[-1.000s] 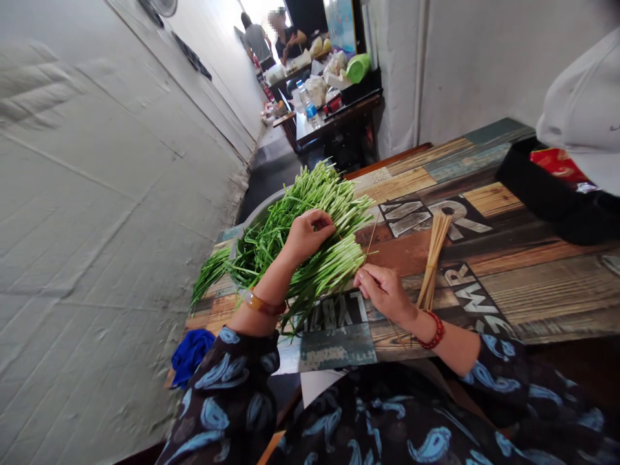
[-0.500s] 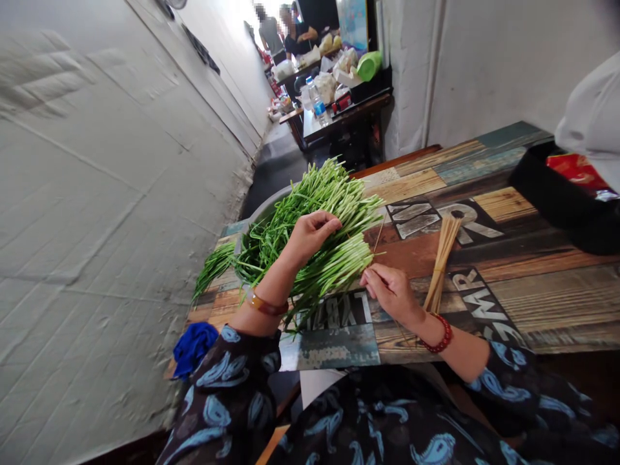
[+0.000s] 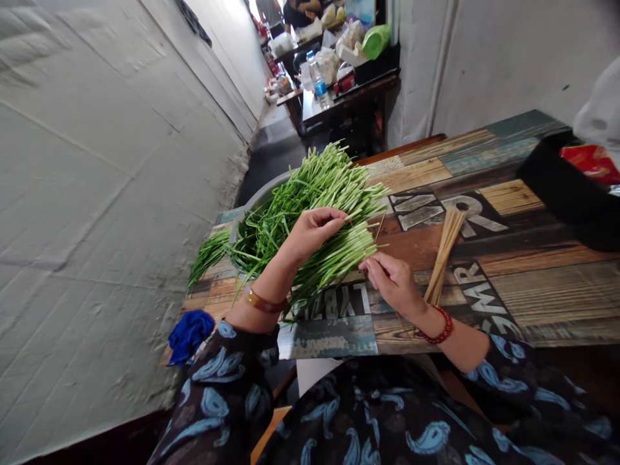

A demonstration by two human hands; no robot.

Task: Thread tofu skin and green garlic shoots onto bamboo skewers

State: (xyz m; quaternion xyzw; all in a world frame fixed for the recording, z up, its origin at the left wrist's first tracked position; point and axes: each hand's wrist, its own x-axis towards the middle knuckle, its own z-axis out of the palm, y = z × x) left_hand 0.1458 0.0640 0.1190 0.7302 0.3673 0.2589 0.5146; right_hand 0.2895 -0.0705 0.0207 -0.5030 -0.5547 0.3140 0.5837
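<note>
Long green stalks point(image 3: 334, 187) with pale cut ends pile over a grey basin point(image 3: 264, 192) on the patterned wooden table point(image 3: 557, 284). My left hand point(image 3: 322, 227) is over the pile, thumb and forefinger pinched at a pale stalk end. At the near right edge of the stalks is my right hand point(image 3: 390, 276), fingers closed; a thin stick shows below it, but what the fingertips grip is too small to tell. To its right lies a bundle of thin wooden sticks point(image 3: 444, 255), banded near the middle.
A blue cloth point(image 3: 190, 336) lies at the table's left corner, beside the white wall. More greens hang left of the basin. At the right stand a black container point(image 3: 552, 194) and a red packet point(image 3: 591, 161). People and a cluttered table with a bottle point(image 3: 317, 81) are farther back.
The view has tilted down slightly. My left hand has moved slightly right to a stalk end, its thumb and forefinger pinched there. My right hand stays by the stalk ends.
</note>
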